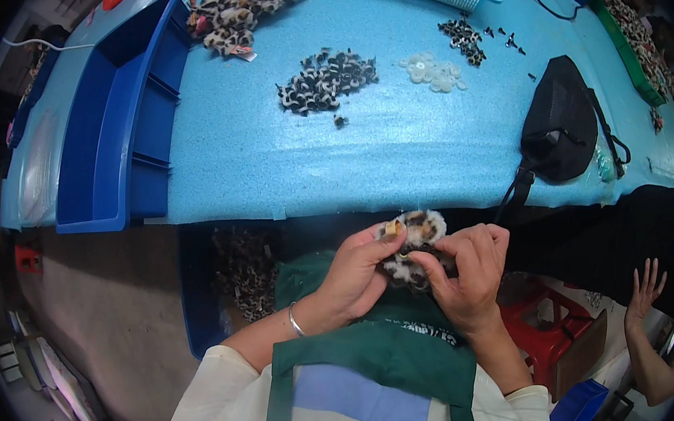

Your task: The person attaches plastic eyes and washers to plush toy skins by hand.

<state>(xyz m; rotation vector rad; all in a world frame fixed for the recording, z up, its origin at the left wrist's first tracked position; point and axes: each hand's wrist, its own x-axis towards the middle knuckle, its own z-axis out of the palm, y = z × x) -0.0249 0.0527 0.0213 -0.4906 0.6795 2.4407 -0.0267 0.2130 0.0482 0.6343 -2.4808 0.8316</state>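
A small plush piece with white, brown and black spotted fur is held between my two hands, just off the table's near edge and above my green apron. My left hand is closed on its left side, the thumb pressed near a small yellowish tag or patch. My right hand pinches the right side, thumb and fingers bent in toward the fur. Parts of the plush are hidden behind the fingers, and I cannot make out any smaller part between them.
On the blue table lie small black-and-white pieces, white discs, black parts, spotted plush pieces and a black bag. A blue bin stands left. Another person's hand and a red stool are right.
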